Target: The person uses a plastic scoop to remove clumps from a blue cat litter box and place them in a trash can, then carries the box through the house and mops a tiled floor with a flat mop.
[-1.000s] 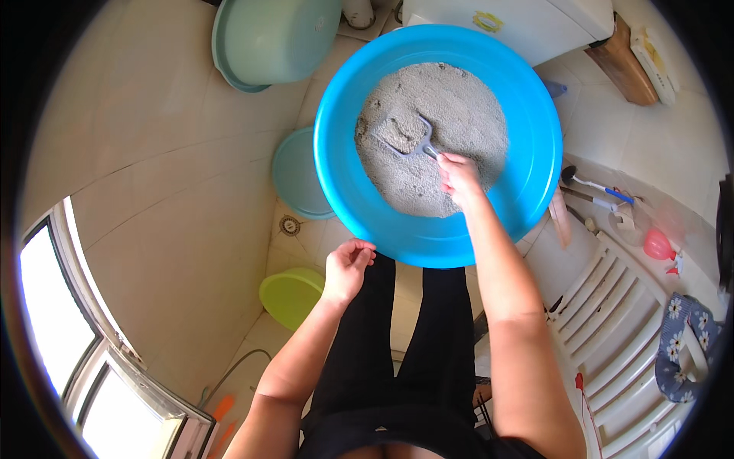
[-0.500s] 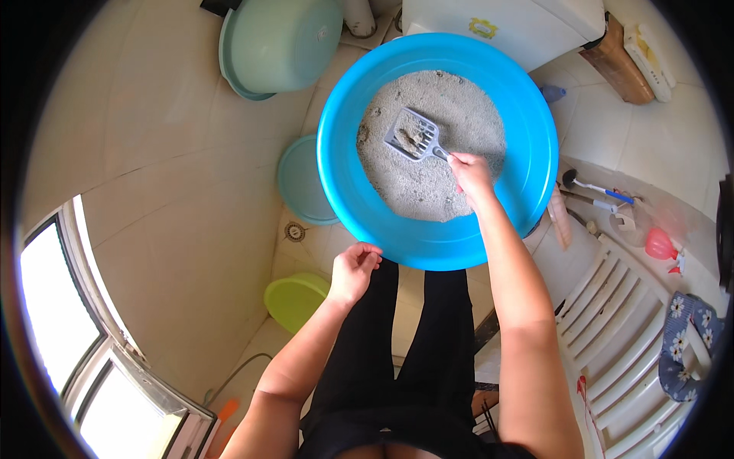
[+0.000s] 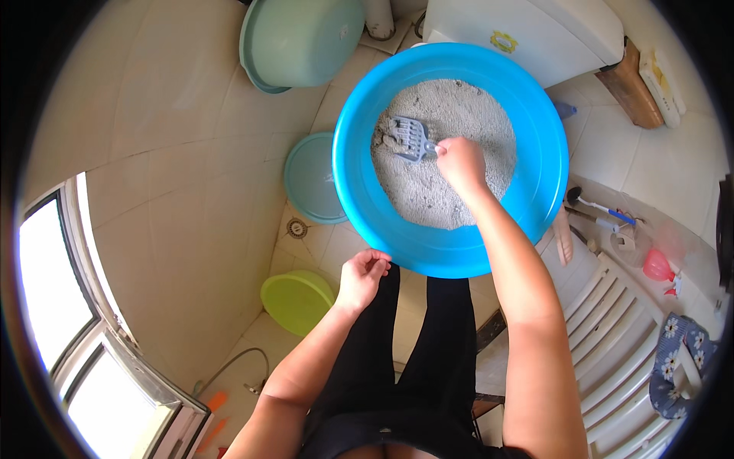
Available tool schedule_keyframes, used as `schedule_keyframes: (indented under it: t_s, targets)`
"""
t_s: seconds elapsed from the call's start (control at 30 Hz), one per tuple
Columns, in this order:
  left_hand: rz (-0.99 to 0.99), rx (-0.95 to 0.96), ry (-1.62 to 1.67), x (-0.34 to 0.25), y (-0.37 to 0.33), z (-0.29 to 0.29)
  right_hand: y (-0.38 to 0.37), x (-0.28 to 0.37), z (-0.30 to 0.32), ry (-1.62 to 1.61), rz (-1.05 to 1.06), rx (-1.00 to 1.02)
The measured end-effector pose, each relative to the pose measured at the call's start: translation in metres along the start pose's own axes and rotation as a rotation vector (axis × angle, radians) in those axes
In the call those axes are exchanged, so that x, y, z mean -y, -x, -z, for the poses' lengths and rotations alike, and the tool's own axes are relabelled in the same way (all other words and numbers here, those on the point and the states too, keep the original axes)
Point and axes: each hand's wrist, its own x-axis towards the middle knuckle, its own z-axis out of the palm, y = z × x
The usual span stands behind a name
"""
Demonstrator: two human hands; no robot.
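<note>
A large round blue basin (image 3: 538,183) holds grey, grainy cat litter (image 3: 443,200) with a few darker bits in it. My right hand (image 3: 463,162) is closed round the handle of a grey slotted litter scoop (image 3: 414,140). The scoop's head lies tilted in the left part of the litter, with clumps (image 3: 391,143) at its front edge. At the basin's near left rim is my left hand (image 3: 365,278), fingers curled and pinching the rim. Its grip underneath is partly hidden.
Left of the basin lie a pale green lid (image 3: 312,174), a floor drain (image 3: 297,228) and a lime-green basin (image 3: 297,303). A pale green tub (image 3: 310,46) stands behind. On the right are a white slatted chair (image 3: 623,336), brushes (image 3: 604,208) and a pink spray bottle (image 3: 659,265).
The scoop, earlier level with clumps in its head, is now tipped with the clumps at its front edge. My right hand has turned over the handle. The whole view has shifted slightly.
</note>
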Motion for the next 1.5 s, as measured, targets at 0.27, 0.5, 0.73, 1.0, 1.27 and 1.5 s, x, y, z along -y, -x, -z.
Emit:
schedule_keyframes:
  t_s: [0.27, 0.5, 0.73, 1.0, 1.27, 1.5]
  targets:
    - [0.019, 0.055, -0.060, -0.005, -0.001, -0.003, 0.015, 0.024, -0.026, -0.081, -0.101, -0.082]
    - [0.004, 0.056, -0.028, -0.005, 0.000, -0.006, 0.006, -0.050, -0.066, -0.562, -0.201, -0.040]
    - [0.016, 0.049, -0.064, 0.004, -0.001, 0.005, 0.008, -0.066, -0.050, -0.668, -0.356, 0.160]
    - [0.047, 0.072, -0.116, -0.003, -0.001, 0.002, 0.015, -0.002, -0.010, -0.045, -0.075, -0.087]
    - [0.060, 0.055, -0.059, -0.003, 0.003, 0.002, 0.008, 0.012, -0.048, 0.007, -0.011, -0.112]
    - [0.060, 0.062, -0.062, 0.001, 0.006, 0.009, -0.004, -0.056, -0.064, -0.659, -0.224, 0.022]
